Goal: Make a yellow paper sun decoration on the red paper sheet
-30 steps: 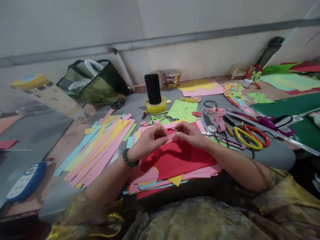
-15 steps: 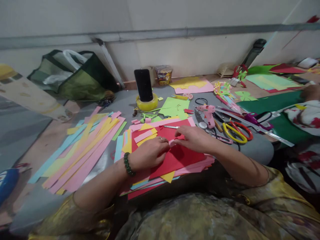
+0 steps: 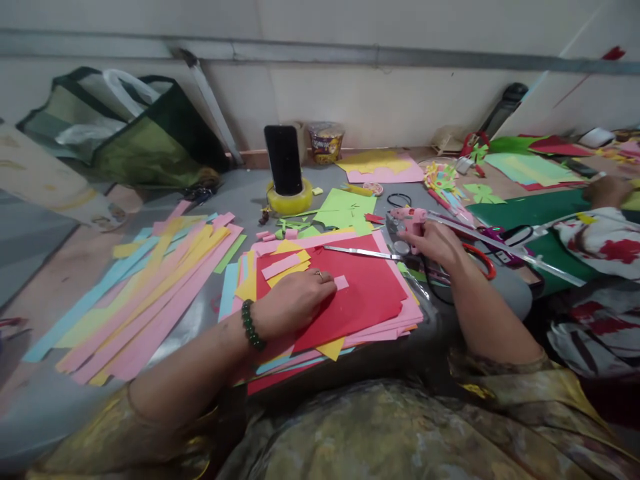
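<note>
My left hand rests on the red paper with its fingers closed on a small pink paper piece, whose end sticks out past the fingertips. My right hand is wrapped round the pink glue gun at the right. Metal tweezers lie across the red paper's upper edge. Left of them, a short pink strip lies on yellow pieces. Beneath the red sheet is a stack of coloured papers.
Long paper strips lie at the left. A phone stands in a yellow tape roll behind the papers. Orange-handled scissors lie at the right. Another person's hand is at the far right.
My right hand has moved right, off the pink piece and onto the glue gun. The tweezers now lie fully visible on the red paper. The whole view has shifted slightly.
</note>
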{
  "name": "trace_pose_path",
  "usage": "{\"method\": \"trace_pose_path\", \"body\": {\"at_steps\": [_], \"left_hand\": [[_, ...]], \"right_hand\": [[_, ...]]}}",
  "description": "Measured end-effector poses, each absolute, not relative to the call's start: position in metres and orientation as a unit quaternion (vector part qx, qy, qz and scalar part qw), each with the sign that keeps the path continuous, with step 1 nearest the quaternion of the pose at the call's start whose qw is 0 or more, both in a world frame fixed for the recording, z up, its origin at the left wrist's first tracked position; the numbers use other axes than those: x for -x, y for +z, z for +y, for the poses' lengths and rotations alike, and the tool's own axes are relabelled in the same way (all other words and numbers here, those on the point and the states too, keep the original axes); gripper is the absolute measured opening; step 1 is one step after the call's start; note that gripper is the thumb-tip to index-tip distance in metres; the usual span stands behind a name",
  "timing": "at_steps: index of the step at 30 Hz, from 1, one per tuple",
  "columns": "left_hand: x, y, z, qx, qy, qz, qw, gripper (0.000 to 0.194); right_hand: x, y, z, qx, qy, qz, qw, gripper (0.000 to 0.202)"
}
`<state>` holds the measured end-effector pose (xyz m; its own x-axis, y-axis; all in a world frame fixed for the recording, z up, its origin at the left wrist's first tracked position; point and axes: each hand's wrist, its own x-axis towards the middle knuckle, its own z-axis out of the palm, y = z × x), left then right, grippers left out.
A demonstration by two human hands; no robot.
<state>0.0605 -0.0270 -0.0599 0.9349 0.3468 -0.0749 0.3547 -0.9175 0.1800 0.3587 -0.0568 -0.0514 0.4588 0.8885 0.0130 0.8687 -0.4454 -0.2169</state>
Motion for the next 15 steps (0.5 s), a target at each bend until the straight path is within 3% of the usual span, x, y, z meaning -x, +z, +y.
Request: {"method": "trace_pose_path", "body": {"at_steps": [5, 9, 11, 15], "left_hand": [[-0.058, -0.064, -0.025, -0.980, 0.015, 0.166, 0.113, 0.029], [-0.056, -0.066, -0.024, -0.979, 0.022, 0.165, 0.117, 0.029], [-0.055, -0.067, -0.023, -0.979, 0.023, 0.164, 0.116, 0.029], [-0.056, -0.066, -0.024, -0.980, 0.022, 0.162, 0.114, 0.026]], "right_hand": [[-0.368, -0.052, -0.061, 0.841, -0.003, -0.470, 0.268, 0.020], [-0.357, -0.032, -0.094, 0.751, 0.064, -0.525, 0.395, 0.033], [-0.344, -0.023, -0.110, 0.690, 0.145, -0.601, 0.377, 0.039], [-0.318, -0.022, -0.126, 0.631, 0.261, -0.693, 0.231, 0.046]]}}
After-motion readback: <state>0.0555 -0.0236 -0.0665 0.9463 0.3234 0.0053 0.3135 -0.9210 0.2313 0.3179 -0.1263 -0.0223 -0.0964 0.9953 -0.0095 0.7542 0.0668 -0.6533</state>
